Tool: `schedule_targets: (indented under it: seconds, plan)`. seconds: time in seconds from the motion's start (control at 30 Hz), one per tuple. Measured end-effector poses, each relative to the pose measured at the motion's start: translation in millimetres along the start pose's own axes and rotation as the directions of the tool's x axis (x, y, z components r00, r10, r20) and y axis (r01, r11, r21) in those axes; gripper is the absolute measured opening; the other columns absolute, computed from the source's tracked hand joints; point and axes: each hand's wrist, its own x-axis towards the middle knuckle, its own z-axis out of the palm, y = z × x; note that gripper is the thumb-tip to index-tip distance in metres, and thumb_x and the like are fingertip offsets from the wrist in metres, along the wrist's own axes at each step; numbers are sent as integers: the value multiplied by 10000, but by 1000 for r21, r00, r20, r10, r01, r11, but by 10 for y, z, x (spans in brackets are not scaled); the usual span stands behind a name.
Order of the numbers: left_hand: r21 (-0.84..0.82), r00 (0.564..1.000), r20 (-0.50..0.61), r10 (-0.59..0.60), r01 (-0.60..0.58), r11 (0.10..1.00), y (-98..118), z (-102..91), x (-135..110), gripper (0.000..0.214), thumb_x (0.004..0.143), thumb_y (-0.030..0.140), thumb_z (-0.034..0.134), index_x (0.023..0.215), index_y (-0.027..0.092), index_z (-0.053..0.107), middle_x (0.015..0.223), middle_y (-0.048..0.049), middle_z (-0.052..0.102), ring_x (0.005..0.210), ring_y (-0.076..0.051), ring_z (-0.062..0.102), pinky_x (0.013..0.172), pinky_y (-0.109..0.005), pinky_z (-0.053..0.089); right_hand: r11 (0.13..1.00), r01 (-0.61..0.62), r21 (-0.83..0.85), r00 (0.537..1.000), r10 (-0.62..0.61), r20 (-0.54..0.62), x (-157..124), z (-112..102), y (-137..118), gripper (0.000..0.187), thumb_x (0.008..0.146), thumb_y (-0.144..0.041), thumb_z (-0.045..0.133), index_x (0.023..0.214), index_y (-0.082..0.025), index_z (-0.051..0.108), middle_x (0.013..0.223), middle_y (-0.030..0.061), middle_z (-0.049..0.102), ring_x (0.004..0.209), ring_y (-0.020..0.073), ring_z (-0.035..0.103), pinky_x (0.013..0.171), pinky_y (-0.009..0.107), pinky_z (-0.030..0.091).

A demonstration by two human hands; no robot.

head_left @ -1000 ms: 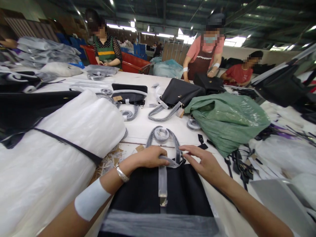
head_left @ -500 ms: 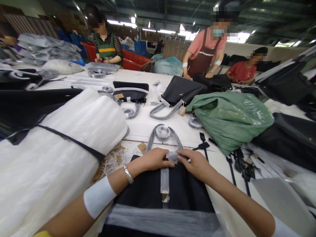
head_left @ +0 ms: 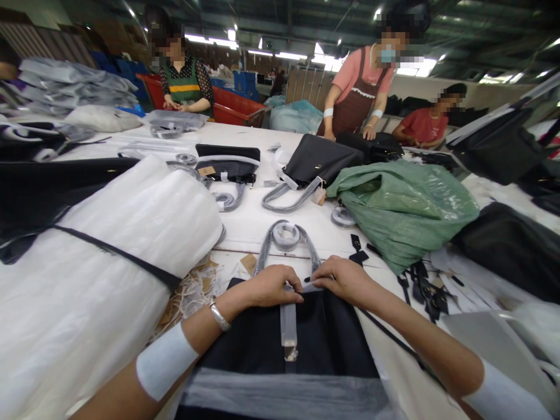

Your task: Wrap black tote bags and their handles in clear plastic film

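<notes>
A black handbag (head_left: 262,344) lies flat on the white table (head_left: 254,224) right in front of me. A plastic-wrapped closure strap (head_left: 289,324) runs down its middle. Its wrapped grey handles (head_left: 286,242) loop away from me past the bag's top edge. My left hand (head_left: 273,284) rests on the top edge with fingers curled, pinching the clear wrapping at the strap's upper end. My right hand (head_left: 343,279) meets it from the right, fingers also closed on the same wrapping.
A big white plastic-wrapped bundle (head_left: 100,256) fills the left. A green plastic bag (head_left: 402,210) lies at right, with loose black straps (head_left: 420,283) beside it. More black handbags (head_left: 321,160) and wrapped handles sit further back. Three people work at the far side.
My right hand has moved left to meet my left hand at the bag's top edge. Both hands have closed on the wrapping there.
</notes>
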Motion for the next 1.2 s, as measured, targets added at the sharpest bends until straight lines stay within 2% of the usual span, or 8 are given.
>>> schedule_targets:
  seconds: [0.2,0.4,0.63,0.77,0.9,1.03,1.13,1.2]
  plan:
    - [7,997,-71,2,-1,1000,35,34,-10,143,789,281,757,913,208,760,1011,-29,687,935,-179,635,843,-252,458,947,58,315,943,-156,295,317,-16,-5,214,798,-337,684,956,-245,794,888,-3,773,845,199,685,759,260,458]
    - [17,993,-84,-78,80,997,16,48,-4,106,782,267,758,853,188,756,925,-25,704,879,-179,641,803,-247,460,874,-159,460,769,-182,612,592,-14,19,300,700,-238,657,969,-152,758,750,-17,703,685,129,604,641,217,451]
    - [19,995,-56,-84,85,996,17,28,1,97,788,262,746,863,200,751,943,-21,705,892,-180,640,806,-244,458,869,-222,441,682,-184,707,708,48,3,116,646,-223,714,737,-151,703,570,-80,548,537,65,457,534,184,369]
    - [39,990,-96,-99,103,994,-3,10,-7,105,798,274,736,835,176,743,918,-34,701,868,-179,640,780,-248,458,838,-259,479,632,-228,741,676,-21,-21,362,783,-518,657,707,-163,662,558,-70,512,526,81,441,542,212,398]
    - [91,991,-76,-110,117,989,-39,6,-1,123,836,266,676,849,168,748,898,-53,713,867,-191,652,792,-263,474,868,-137,477,732,-235,639,560,-44,-125,402,846,-573,607,947,-204,729,825,18,696,741,151,618,686,256,484]
    - [118,995,-34,-92,96,988,15,-87,-104,197,855,240,643,1013,186,747,1003,-64,741,933,-208,670,870,-289,481,995,82,56,879,-99,467,373,125,-299,380,842,-412,665,1153,-197,698,993,131,738,899,296,689,772,373,505]
    - [111,977,-172,-128,148,983,60,-246,-323,288,884,256,613,1154,206,698,1119,-53,732,977,-202,675,923,-298,476,978,100,-184,953,-42,299,199,262,-348,355,890,-422,608,1128,-171,687,873,157,737,819,344,702,693,406,515]
    - [96,923,-330,-198,242,965,44,-362,-512,265,917,245,553,1132,208,704,1105,-43,740,991,-196,675,931,-291,474,970,124,-210,981,-88,172,76,311,-324,308,906,-394,591,1096,-169,681,843,149,731,802,341,697,687,420,524]
